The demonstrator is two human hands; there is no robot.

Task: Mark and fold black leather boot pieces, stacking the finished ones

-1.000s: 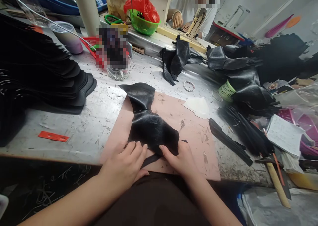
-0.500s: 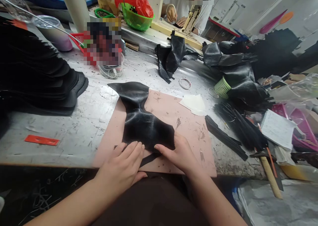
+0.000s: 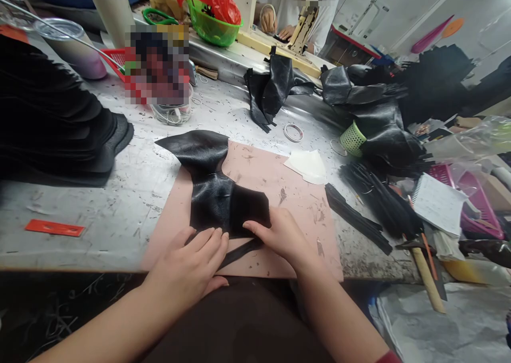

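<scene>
A shiny black leather piece (image 3: pixel 211 198), narrow at its waist, lies across a pink board (image 3: pixel 295 235) on the bench. My right hand (image 3: pixel 279 235) grips its near right corner, thumb on top and the other fingers hidden underneath. My left hand (image 3: pixel 195 262) lies flat at the near edge of the leather, fingers stretched out and thumb towards the board's front edge. A narrow black strip (image 3: pixel 239 252) runs from under my left hand to my right hand. What lies beneath the left palm is hidden.
Stacked black sheets (image 3: pixel 59 123) stand on the left near a red-orange piece (image 3: pixel 55 228). White paper pieces (image 3: pixel 306 166), black strips (image 3: pixel 355 216) and a hammer (image 3: pixel 427 278) lie to the right. Beyond, a co-worker's hands (image 3: pixel 286 32) are at a sewing machine (image 3: pixel 305 27).
The leather's far end has swung left and its near right part has shifted slightly left with my right hand. My left hand stays on the near edge. The whole view has shifted a little.
</scene>
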